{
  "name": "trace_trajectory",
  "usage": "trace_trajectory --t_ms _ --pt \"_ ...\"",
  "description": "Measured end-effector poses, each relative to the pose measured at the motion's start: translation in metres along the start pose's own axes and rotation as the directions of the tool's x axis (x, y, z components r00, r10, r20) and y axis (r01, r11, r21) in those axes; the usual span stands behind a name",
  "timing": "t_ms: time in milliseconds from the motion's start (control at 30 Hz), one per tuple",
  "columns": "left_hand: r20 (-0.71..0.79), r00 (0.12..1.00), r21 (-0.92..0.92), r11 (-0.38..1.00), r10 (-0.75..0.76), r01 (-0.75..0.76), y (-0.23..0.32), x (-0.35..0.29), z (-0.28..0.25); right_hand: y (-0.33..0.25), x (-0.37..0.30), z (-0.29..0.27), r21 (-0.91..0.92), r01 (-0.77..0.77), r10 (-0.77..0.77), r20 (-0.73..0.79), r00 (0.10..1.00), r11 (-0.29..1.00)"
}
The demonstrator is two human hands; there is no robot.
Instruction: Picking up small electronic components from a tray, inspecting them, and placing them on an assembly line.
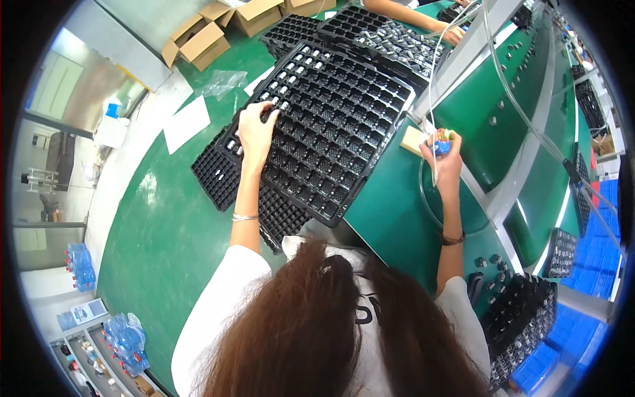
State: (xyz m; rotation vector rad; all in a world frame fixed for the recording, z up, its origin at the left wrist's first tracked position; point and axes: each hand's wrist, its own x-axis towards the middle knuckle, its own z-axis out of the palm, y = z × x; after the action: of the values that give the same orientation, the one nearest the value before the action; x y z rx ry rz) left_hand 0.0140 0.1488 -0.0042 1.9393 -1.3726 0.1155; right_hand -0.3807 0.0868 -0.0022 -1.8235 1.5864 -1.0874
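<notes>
While a blue-and-red tool (pixel 439 146) is gripped by the right hand (pixel 446 164), the black tray (pixel 324 142) beside the green table (pixel 383 202) is overhung by the left hand (pixel 256 132), its pinch indiscernible; seated metal parts (pixel 283 90) could be toppled by a brush.

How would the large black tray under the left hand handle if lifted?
The tray probably flexes somewhat, since its pockets look moulded from thin plastic. It may lift unevenly: small metallic parts fill only some pockets, toward its left edge.
</notes>
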Motion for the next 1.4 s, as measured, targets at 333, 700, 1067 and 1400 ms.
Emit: trace_trajectory --t_ms 333,700,1067,1400 --pt "0.098 0.993 0.001 0.998 -0.068 0.068 0.008 0.022 0.027 0.031 -0.031 -0.058 0.184 -0.097 0.087 0.062 0.994 0.978" --pt "0.745 0.666 -0.663 -0.076 0.032 0.745 0.112 -0.018 0.032 -0.003 -0.001 -0.001 -0.01 0.181 -0.181 -0.13 0.975 0.983" --pt "0.872 0.442 -0.383 -0.269 0.21 0.883 0.185 -0.069 0.068 0.127 0.098 -0.055 -0.276 -0.041 -0.107 -0.5 0.859 0.96" --pt "0.832 0.53 -0.525 -0.079 0.163 0.848 0.211 -0.071 0.105 0.121 0.101 -0.049 0.035 0.123 -0.08 -0.58 0.811 0.992"
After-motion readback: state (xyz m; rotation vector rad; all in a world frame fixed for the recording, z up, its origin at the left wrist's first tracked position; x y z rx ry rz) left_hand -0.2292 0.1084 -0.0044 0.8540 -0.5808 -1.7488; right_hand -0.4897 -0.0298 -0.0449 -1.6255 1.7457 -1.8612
